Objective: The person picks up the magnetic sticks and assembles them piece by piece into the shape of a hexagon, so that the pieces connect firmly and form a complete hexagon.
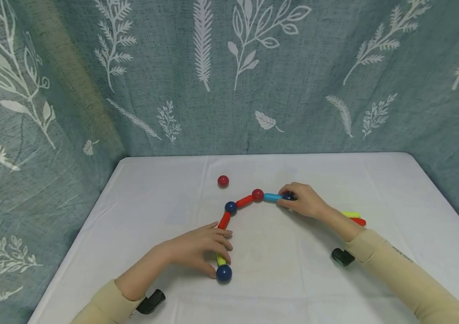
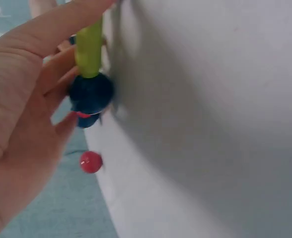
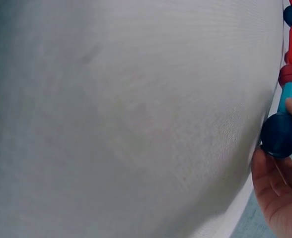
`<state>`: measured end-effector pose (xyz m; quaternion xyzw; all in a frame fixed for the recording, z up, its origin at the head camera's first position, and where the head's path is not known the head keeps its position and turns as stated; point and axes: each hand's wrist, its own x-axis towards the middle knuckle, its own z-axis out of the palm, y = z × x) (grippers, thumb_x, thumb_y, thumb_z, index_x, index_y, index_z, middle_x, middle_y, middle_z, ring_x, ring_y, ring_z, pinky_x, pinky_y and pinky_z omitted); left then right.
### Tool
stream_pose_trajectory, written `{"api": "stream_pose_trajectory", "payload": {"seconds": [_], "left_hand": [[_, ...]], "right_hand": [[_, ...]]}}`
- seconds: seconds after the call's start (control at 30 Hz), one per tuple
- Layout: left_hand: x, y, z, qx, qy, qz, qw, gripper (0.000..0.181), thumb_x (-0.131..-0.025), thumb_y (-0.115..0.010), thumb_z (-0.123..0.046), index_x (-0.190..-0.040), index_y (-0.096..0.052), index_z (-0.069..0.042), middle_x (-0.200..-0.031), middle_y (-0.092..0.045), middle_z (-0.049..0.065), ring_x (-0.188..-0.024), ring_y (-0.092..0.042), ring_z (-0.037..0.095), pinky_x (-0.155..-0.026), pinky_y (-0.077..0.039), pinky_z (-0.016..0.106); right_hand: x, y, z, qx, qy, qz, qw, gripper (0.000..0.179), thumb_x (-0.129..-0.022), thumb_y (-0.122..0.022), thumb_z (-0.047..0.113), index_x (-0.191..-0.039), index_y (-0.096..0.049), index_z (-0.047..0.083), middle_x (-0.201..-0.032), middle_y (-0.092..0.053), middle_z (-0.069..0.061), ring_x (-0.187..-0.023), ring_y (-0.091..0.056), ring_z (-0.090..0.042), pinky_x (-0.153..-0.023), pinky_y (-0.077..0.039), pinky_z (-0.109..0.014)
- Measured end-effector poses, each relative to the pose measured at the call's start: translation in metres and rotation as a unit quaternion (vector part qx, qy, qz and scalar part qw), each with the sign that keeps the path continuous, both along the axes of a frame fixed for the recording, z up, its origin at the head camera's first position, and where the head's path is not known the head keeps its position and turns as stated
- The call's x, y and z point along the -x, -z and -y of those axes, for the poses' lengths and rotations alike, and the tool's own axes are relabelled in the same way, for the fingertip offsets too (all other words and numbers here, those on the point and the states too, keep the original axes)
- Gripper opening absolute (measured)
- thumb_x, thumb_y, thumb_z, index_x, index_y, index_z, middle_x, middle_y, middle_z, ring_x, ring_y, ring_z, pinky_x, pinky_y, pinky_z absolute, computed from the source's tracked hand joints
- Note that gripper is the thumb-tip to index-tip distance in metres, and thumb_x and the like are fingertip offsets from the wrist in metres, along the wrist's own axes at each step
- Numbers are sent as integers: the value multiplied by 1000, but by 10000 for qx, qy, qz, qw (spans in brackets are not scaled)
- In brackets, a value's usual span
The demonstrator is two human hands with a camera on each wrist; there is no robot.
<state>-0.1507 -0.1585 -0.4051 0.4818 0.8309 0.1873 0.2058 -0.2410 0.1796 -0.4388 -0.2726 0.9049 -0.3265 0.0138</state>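
Note:
A curved chain of magnetic rods and balls lies on the table. My left hand (image 1: 205, 245) curls over its near part, thumb beside the dark blue end ball (image 1: 224, 274) and fingers across the yellow-green rod (image 2: 89, 52). Under that hand another dark blue ball (image 2: 92, 93) shows in the left wrist view. Beyond come a red rod (image 1: 224, 220), a blue ball (image 1: 231, 207), a second red rod (image 1: 244, 201), a red ball (image 1: 258, 195) and a light blue rod (image 1: 272, 197). My right hand (image 1: 304, 200) grips the dark blue ball (image 3: 281, 135) at the chain's far end.
A loose red ball (image 1: 223, 181) sits behind the chain. Past my right forearm lie a yellow-green rod (image 1: 351, 214) and a red rod (image 1: 359, 222), partly hidden by the arm. A leaf-patterned curtain (image 1: 245, 121) hangs behind the white-covered table (image 1: 286, 279).

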Motion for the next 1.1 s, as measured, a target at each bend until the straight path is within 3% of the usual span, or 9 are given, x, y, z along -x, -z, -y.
{"api": "stream_pose_trajectory", "payload": {"seconds": [0.13,0.27,0.47,0.57,0.8,1.1], "left_hand": [[-2,11,-6,-444,-6,0,9990,34,-80,-81,-33,-112,-72,-24,-119,-65,-13,-133,-43,16,-115,-15,51],[-6,18,-16,-657,-45,-43,9978,35,-82,-78,-37,-114,-72,-23,-113,-65,-15,-122,-50,9,-113,-27,40],[-11,21,-31,-685,-16,-645,9956,35,-84,-74,-43,-113,-73,-25,-102,-65,-15,-101,-54,2,-100,-39,27],[-14,22,-38,-709,-57,-985,9926,33,-84,-73,-45,-111,-74,-26,-99,-65,-15,-97,-55,2,-93,-40,24],[-22,22,-57,-522,-198,-1267,9904,30,-87,-69,-48,-109,-74,-29,-96,-65,-16,-92,-55,0,-86,-38,19],[-27,25,-81,-643,-110,-1790,9817,26,-87,-70,-46,-101,-76,-24,-86,-65,-14,-73,-49,-3,-64,-28,6]], "right_hand": [[1,0,0,30,1,15,10000,20,-89,-72,17,-104,-70,4,-94,-66,-5,-81,-56,-16,-72,-47,-34],[2,0,1,51,16,82,10000,20,-89,-72,18,-104,-70,4,-96,-67,-6,-83,-57,-17,-73,-47,-35],[3,0,3,68,87,231,9997,21,-89,-72,18,-105,-71,4,-101,-67,-8,-87,-60,-19,-76,-49,-36],[4,0,5,81,104,282,9995,22,-89,-72,18,-106,-71,4,-102,-67,-9,-89,-60,-20,-77,-49,-36],[7,1,10,167,-43,248,9995,21,-89,-72,17,-105,-72,4,-100,-67,-7,-86,-58,-19,-75,-48,-35],[7,1,18,186,-312,212,9991,21,-91,-70,16,-108,-71,3,-103,-67,-9,-91,-60,-21,-78,-48,-38]]}}
